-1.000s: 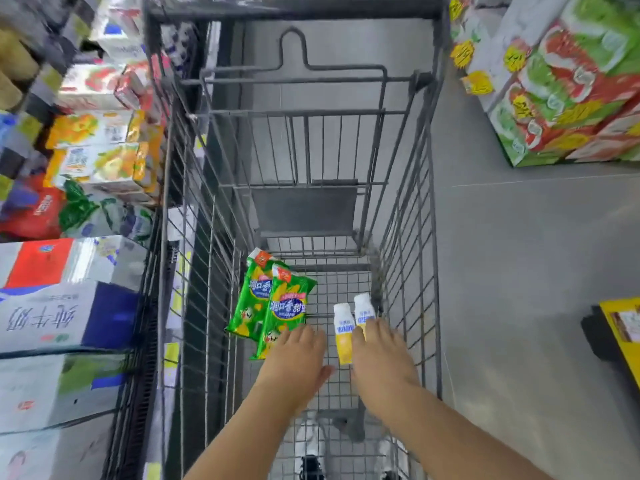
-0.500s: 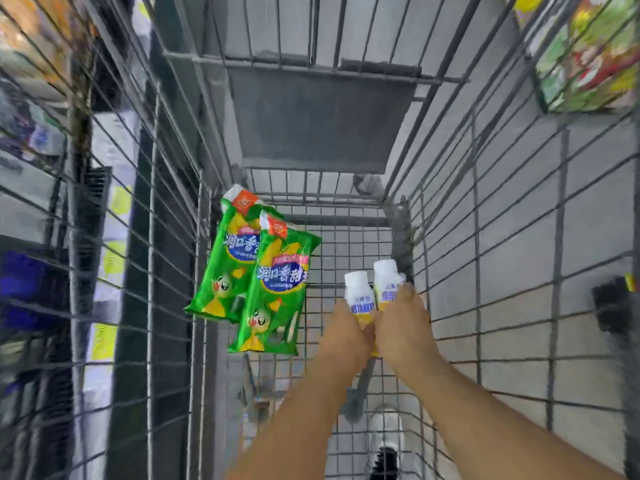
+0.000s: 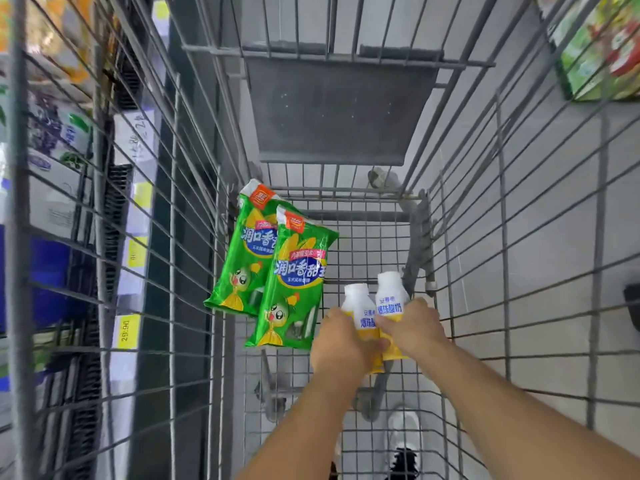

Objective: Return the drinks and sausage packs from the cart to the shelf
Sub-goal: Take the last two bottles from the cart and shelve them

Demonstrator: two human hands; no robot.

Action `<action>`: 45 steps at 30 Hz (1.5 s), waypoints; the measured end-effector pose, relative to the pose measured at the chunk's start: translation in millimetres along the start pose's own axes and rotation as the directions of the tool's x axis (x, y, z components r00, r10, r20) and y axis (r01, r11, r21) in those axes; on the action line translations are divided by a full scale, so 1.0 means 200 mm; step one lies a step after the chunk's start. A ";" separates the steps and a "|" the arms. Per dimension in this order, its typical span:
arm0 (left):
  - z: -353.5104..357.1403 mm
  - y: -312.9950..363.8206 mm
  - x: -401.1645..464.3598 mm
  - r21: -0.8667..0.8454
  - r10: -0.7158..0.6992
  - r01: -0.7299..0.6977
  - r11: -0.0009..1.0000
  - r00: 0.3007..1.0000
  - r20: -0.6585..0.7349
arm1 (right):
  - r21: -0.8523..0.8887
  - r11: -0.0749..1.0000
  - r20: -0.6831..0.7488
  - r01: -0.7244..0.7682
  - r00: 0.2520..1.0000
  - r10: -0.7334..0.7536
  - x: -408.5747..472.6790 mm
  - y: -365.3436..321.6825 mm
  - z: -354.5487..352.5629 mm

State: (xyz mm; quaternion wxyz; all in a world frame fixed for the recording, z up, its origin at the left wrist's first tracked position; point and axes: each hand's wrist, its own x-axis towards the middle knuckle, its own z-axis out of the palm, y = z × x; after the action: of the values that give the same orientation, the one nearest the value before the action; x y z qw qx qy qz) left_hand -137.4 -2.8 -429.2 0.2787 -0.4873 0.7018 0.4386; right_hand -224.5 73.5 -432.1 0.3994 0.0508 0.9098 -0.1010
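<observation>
Since a second ago both hands have closed: the left hand (image 3: pixel 341 344) grips one yogurt bottle (image 3: pixel 360 311), the right hand (image 3: pixel 414 327) the other (image 3: pixel 389 299), low in the cart (image 3: pixel 485 237). Two green sausage packs (image 3: pixel 273 268) lie untouched beside them.

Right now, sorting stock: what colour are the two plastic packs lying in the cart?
Green sausage packs, head view.

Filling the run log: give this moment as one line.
stage: pickup | left hand: on left bottle | right hand: on right bottle | sausage packs: in cart
</observation>
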 end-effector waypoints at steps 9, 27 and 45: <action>-0.29 0.00 -0.38 -0.446 0.006 -0.007 0.895 1.000 -0.005 | 0.077 0.969 0.076 0.233 0.968 -0.239 -0.40 -0.11 -0.36; -1.38 0.00 -2.70 -0.498 0.117 -0.572 0.652 0.725 -0.679 | 0.161 0.237 0.271 0.958 0.188 -0.944 -2.48 -0.48 -1.58; -0.43 -1.74 -4.57 -0.572 -0.517 -0.507 0.644 0.263 -0.815 | 0.355 -0.338 0.615 0.871 -0.491 -0.618 -4.46 0.45 -0.37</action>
State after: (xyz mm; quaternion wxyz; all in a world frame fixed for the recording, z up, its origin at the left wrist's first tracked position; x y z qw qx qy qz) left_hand 526.6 274.7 238.9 -0.4424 -0.7146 0.4549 0.2944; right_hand 340.6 167.0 261.5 0.4206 -0.8096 0.3516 -0.2098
